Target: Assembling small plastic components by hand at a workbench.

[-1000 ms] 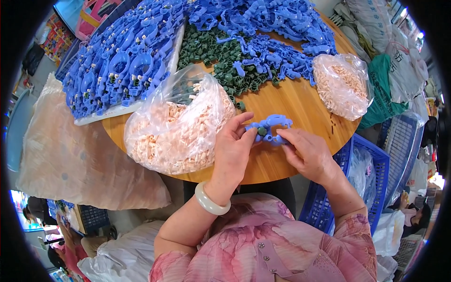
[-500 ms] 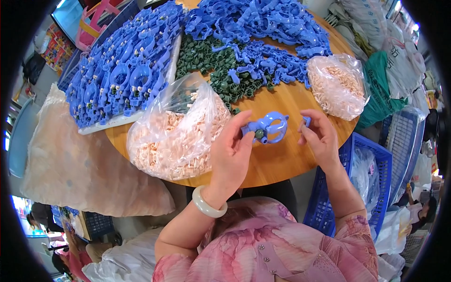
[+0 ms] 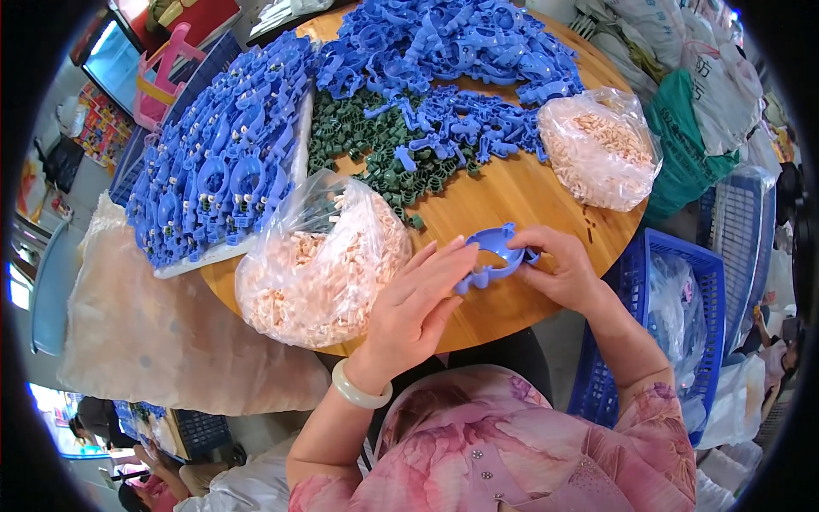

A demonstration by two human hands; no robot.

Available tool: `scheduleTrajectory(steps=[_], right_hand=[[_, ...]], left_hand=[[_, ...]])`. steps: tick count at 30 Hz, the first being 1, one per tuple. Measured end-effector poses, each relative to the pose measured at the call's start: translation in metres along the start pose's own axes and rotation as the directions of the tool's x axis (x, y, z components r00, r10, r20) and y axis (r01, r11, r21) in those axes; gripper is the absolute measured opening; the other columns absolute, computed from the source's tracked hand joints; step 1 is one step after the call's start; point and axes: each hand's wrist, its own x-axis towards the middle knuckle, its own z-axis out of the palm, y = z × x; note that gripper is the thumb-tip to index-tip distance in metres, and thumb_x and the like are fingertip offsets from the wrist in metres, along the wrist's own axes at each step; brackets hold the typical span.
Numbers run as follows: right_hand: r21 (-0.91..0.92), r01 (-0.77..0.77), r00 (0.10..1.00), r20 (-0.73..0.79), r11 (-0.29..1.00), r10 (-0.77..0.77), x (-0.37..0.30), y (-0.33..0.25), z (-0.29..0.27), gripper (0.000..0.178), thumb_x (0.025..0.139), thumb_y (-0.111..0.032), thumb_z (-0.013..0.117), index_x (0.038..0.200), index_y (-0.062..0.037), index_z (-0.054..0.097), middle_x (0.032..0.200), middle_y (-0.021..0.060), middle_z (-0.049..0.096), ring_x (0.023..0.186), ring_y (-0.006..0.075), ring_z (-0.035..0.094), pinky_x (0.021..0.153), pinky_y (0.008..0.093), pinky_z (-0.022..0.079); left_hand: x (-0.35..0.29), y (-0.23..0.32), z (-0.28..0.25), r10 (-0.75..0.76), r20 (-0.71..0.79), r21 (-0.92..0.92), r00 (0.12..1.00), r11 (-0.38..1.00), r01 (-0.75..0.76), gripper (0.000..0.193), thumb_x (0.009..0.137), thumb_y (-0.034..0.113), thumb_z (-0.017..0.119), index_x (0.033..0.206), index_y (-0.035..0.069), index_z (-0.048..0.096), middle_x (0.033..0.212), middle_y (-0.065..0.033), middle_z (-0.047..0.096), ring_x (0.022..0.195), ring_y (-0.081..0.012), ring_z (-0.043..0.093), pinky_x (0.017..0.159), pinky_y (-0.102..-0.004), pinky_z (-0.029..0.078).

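A glossy blue ring-shaped plastic part (image 3: 498, 239) is held between my two hands, just above the near edge of the round wooden table. At its right side, the thumb and fingers of my right hand (image 3: 563, 269) pinch it. My left hand (image 3: 418, 303) has its long fingers nearly straight and pressed together against the part's left end, covering some of it; the thumb lies lower. I cannot make out the small blue piece apart from the ring. Close to my left hand sits a clear bag of small pale-pink pieces (image 3: 324, 273).
Blue parts cover a white-edged board (image 3: 213, 171) at left. A blue heap (image 3: 452, 43) and dark green pieces (image 3: 367, 136) lie farther back. Another bag of pale pieces (image 3: 597, 149) stands at right. Beside the table are a blue crate (image 3: 717, 316) and a large pale sack (image 3: 162, 324).
My hands have come together at the blue part. It has turned over, and my right hand, earlier apart with a small blue piece, now grips its right side.
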Motion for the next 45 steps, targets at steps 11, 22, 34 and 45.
scheduleTrajectory(steps=[11, 22, 34, 45], right_hand=[[-0.367, 0.345, 0.929, 0.002, 0.864, -0.371, 0.003, 0.007, 0.002, 0.042, 0.062, 0.003, 0.070, 0.099, -0.0100, 0.056, 0.083, 0.0096, 0.060, 0.070, 0.0279, 0.060, 0.054, 0.0329, 0.048], [-0.385, 0.386, 0.916, 0.052, 0.839, -0.398, -0.002, 0.010, 0.001, 0.050, 0.057, 0.001, 0.072, 0.102, -0.0108, 0.055, 0.084, 0.0101, 0.059, 0.071, 0.0288, 0.060, 0.057, 0.0350, 0.049], [-0.462, 0.449, 0.881, 0.087, 0.765, -0.464, -0.003, 0.011, 0.001, 0.039, 0.060, -0.003, 0.070, 0.097, -0.0101, 0.058, 0.079, 0.0067, 0.056, 0.062, 0.0232, 0.058, 0.050, 0.0304, 0.047], [-0.531, 0.515, 0.831, 0.114, 0.674, -0.545, 0.003, 0.008, -0.004, 0.033, 0.066, -0.004, 0.066, 0.097, -0.0092, 0.058, 0.081, 0.0068, 0.055, 0.062, 0.0213, 0.057, 0.047, 0.0288, 0.046]], left_hand=[[-0.004, 0.004, 0.001, -0.239, -0.088, 0.084, 0.967, 0.965, 0.246, 0.052, 0.070, 0.002, 0.071, 0.119, 0.002, 0.054, 0.120, -0.0142, 0.055, 0.106, -0.0301, 0.056, 0.088, -0.0348, 0.045], [0.000, 0.000, 0.007, 0.026, -0.042, 0.194, 0.999, 0.981, -0.018, 0.039, 0.066, -0.002, 0.069, 0.104, -0.002, 0.062, 0.111, -0.0124, 0.059, 0.105, -0.0301, 0.056, 0.089, -0.0389, 0.046], [-0.003, 0.004, 0.000, -0.228, -0.153, 0.053, 0.962, 0.970, 0.238, 0.032, 0.081, 0.001, 0.060, 0.113, -0.003, 0.058, 0.108, -0.0155, 0.060, 0.099, -0.0273, 0.059, 0.084, -0.0309, 0.047], [-0.008, 0.006, 0.013, -0.683, 0.167, -0.676, 0.711, 0.445, 0.587, 0.030, 0.090, 0.003, 0.054, 0.120, -0.003, 0.052, 0.100, -0.0075, 0.060, 0.085, -0.0114, 0.059, 0.073, -0.0230, 0.050]])
